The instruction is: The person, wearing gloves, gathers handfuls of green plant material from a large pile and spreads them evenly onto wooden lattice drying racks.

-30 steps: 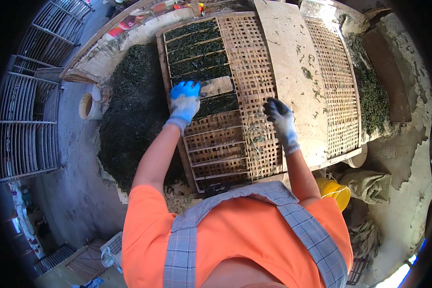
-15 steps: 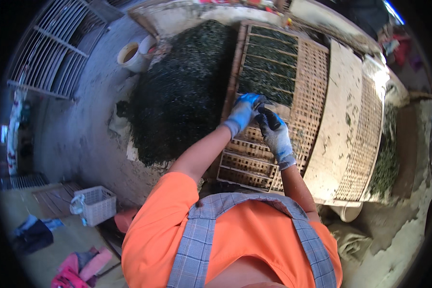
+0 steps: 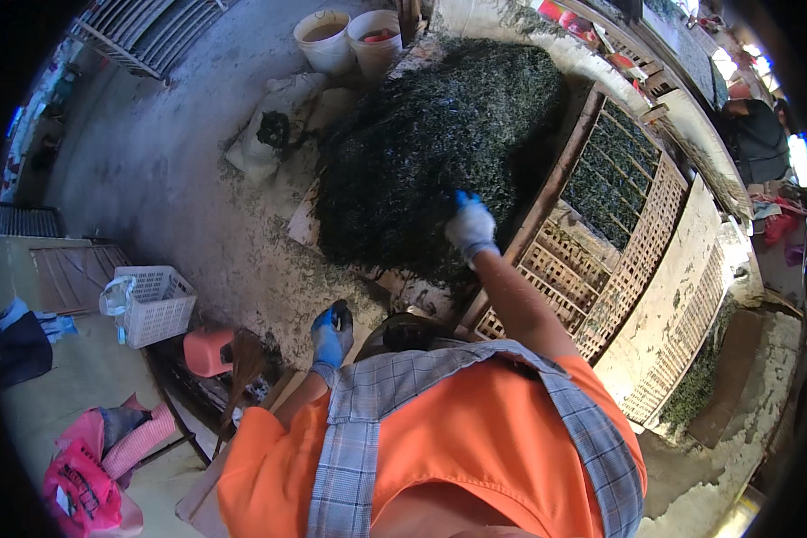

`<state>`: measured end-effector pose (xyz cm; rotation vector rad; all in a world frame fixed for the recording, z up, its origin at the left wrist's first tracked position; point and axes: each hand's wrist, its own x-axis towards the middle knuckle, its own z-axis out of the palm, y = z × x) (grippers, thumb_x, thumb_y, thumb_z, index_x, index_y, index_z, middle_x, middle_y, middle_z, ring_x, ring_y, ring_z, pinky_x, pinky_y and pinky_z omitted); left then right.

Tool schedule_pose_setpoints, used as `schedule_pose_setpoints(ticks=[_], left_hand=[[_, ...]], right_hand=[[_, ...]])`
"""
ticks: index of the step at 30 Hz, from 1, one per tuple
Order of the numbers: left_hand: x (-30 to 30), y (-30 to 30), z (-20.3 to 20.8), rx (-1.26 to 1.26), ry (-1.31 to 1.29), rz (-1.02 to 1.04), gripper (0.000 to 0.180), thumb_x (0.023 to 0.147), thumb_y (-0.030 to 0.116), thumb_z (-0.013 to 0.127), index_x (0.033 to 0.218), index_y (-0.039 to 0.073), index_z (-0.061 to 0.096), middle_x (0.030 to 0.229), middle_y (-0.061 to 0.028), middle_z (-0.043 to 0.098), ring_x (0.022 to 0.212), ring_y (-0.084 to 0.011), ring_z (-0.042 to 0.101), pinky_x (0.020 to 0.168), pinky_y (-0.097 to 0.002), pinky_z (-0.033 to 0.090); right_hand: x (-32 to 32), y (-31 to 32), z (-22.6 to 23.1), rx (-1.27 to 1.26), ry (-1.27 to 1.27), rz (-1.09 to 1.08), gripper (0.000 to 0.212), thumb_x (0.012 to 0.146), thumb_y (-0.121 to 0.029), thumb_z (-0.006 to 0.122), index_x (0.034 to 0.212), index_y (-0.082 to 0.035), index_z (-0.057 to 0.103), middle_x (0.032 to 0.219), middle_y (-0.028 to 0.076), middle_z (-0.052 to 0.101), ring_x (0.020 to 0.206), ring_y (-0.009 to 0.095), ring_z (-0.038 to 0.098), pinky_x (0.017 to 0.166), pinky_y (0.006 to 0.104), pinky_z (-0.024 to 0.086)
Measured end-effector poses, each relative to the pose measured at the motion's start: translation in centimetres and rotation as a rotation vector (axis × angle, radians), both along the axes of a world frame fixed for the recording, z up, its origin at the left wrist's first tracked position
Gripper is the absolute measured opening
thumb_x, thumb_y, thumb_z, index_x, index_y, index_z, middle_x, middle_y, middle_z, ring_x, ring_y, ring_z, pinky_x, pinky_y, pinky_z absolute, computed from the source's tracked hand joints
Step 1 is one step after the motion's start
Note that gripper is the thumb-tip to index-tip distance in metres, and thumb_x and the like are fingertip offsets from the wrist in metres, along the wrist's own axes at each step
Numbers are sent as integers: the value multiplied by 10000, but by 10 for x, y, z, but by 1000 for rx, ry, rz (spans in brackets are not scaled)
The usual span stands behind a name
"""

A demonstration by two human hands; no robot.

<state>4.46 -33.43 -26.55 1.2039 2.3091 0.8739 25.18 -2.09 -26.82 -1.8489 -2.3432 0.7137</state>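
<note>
My right hand (image 3: 472, 226), in a white and blue work glove, reaches to the near right side of a heap of dark green, finely stranded plant material (image 3: 412, 134). Its fingertips meet the heap, and how far they are bent is hard to make out. Low over the floor beside my body is my left hand (image 3: 332, 335), in a blue glove with dark fingertips. Its thumb stands apart from the fingers and nothing shows in it. Right of the heap lies a slatted wooden frame (image 3: 558, 273) on woven lattice, its far sections filled with the same green material.
Two white buckets (image 3: 325, 56) stand beyond the heap, with a pale sack (image 3: 258, 161) nearer. At left are a white plastic basket (image 3: 163, 309), a red container (image 3: 208, 351) and a broom (image 3: 245, 363). A pale board (image 3: 659, 305) lies right of the lattice.
My hands have parted from over the slatted frame. The right one moved left to the heap; the left one dropped back beside my body. The view has turned leftward.
</note>
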Motion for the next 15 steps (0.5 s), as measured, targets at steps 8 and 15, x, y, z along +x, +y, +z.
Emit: schedule_pose_setpoints(ticks=[8, 15], left_hand=[[-21, 106, -25, 310, -806, 94, 273, 919, 67, 611, 1179, -10, 632, 1166, -159, 667, 1086, -236, 638, 958, -318, 481], [10, 271, 218, 578, -327, -792, 611, 972, 252, 533, 1490, 26, 298, 1444, -172, 426, 1326, -273, 379, 1082, -347, 387]], right_hand=[[12, 26, 177, 279, 174, 67, 246, 760, -243, 619, 952, -111, 700, 837, 196, 681, 853, 391, 649, 750, 452, 533], [13, 42, 356, 768, -267, 573, 196, 750, -203, 598, 674, -42, 681, 592, 160, 623, 570, 318, 634, 604, 416, 535]])
